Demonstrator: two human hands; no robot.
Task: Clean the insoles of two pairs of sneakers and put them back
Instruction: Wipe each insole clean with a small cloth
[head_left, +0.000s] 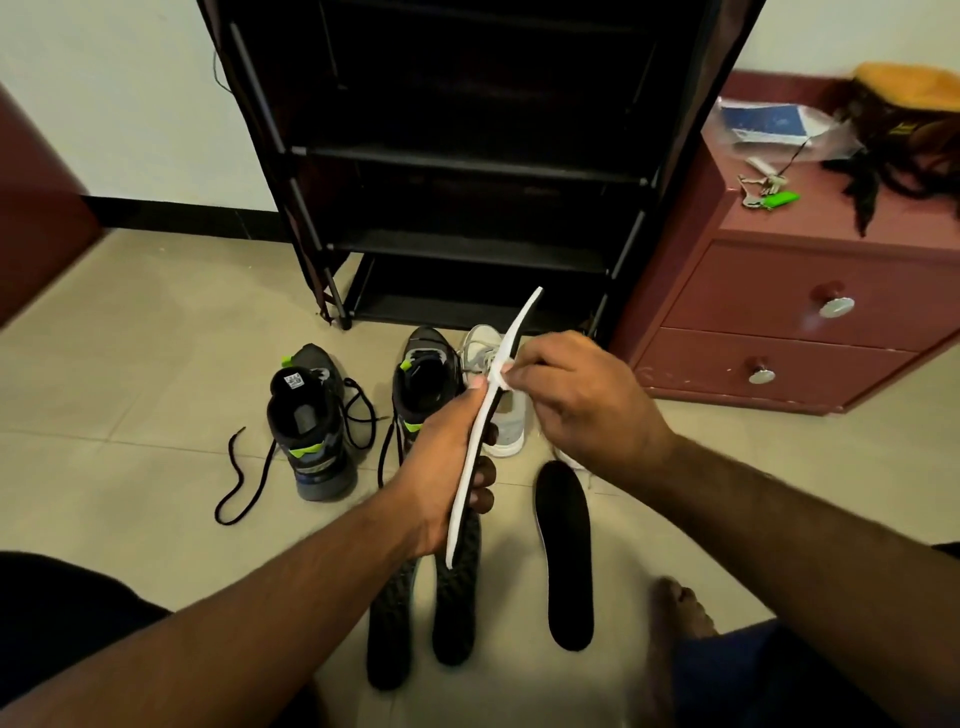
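My left hand (447, 457) grips a white-edged insole (511, 332), held edge-on and pointing up and away. My right hand (576, 400) pinches a small white cloth (506, 375) against the insole's middle. On the tiled floor below lie two dark textured insoles (395, 623) (457, 597) and one smooth black insole (566, 556). Two black sneakers with green accents (311, 426) (426, 374) stand beyond, laces loose. A white sneaker (506, 421) stands partly hidden behind my hands.
A black shoe rack (467, 156) stands straight ahead against the wall. A reddish drawer cabinet (779, 312) with clutter on top is at the right. My bare foot (680, 613) rests on the floor at the lower right. A loose black lace (234, 478) trails left.
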